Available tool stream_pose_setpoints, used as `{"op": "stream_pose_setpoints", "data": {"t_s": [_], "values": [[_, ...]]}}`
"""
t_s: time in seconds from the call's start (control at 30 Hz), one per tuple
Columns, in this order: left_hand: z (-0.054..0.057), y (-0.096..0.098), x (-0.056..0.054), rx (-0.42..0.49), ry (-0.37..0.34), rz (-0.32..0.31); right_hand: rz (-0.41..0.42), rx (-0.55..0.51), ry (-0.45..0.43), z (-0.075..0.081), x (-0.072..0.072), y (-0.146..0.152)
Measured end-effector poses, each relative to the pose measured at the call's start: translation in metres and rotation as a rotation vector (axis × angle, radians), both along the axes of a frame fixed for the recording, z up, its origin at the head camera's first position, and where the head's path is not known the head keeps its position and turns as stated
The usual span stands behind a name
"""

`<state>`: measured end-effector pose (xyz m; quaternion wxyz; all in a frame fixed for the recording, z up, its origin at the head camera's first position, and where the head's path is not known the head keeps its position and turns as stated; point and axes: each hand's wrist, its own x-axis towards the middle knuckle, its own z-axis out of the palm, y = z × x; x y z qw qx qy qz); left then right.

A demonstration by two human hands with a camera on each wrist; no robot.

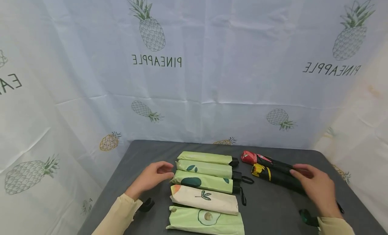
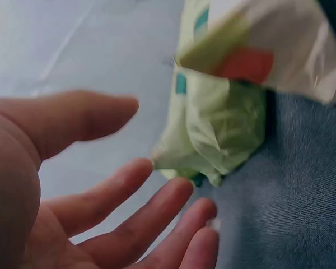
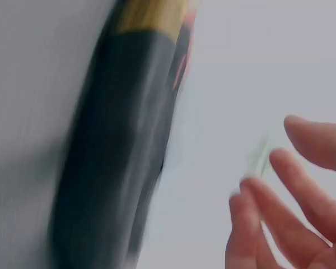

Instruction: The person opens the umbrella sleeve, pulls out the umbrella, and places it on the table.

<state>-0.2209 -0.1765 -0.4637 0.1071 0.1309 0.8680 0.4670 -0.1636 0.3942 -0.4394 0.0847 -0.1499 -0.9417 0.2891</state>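
Several folded umbrellas in fabric sleeves lie in a column on the dark table. The light green avocado-print umbrella point(image 1: 209, 218) is nearest, then a cream umbrella point(image 1: 206, 198) with a leaf print, and further green umbrellas point(image 1: 201, 180) behind. My left hand point(image 1: 153, 177) hovers at their left ends, thumb and fingers apart, holding nothing; the left wrist view shows its spread fingers point(image 2: 165, 196). On the right lie a black umbrella with a yellow end point(image 1: 277, 177) and a black one with a red end point(image 1: 250, 157). Above them is my right hand point(image 1: 319, 187), loosely bent and holding nothing.
The dark grey table point(image 1: 145, 154) extends around the umbrellas. Behind it hangs a white pineapple-print curtain point(image 1: 197, 83), which also covers both sides. Black wrist straps point(image 1: 243, 196) stick out from the right ends of the green umbrellas.
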Motion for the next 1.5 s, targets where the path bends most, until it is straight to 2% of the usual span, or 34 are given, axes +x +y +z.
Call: {"op": "stream_pose_setpoints", "data": {"t_s": [0.07, 0.2, 0.33, 0.57, 0.77, 1.03, 1.2, 1.3, 1.43, 1.5], "values": [[-0.005, 0.000, -0.007, 0.000, -0.046, -0.013, 0.107, -0.032, 0.006, -0.001, -0.007, -0.036], [-0.014, 0.007, -0.013, 0.013, -0.174, -0.025, 0.303, -0.125, -0.057, -0.013, -0.017, -0.092], [-0.019, 0.015, -0.014, 0.024, -0.226, -0.024, 0.382, -0.161, -0.121, -0.027, -0.020, -0.123], [-0.019, 0.022, -0.009, 0.019, -0.258, 0.043, 0.416, -0.145, -0.176, -0.043, -0.019, -0.139], [-0.016, 0.029, -0.003, 0.026, -0.272, 0.124, 0.411, -0.140, -0.170, -0.047, -0.021, -0.144], [-0.018, 0.032, -0.002, 0.024, -0.251, 0.065, 0.396, -0.124, -0.148, -0.051, -0.024, -0.150], [-0.018, 0.027, -0.004, 0.081, -0.257, 0.015, 0.390, -0.149, -0.114, -0.047, -0.024, -0.149], [-0.011, 0.023, -0.005, 0.113, -0.258, 0.028, 0.382, -0.191, -0.096, -0.039, -0.023, -0.147], [0.007, 0.022, -0.007, 0.129, -0.235, 0.092, 0.380, -0.254, -0.038, -0.026, -0.025, -0.143], [0.016, 0.024, -0.010, 0.179, -0.227, 0.102, 0.374, -0.282, 0.007, -0.020, -0.026, -0.142]]}}
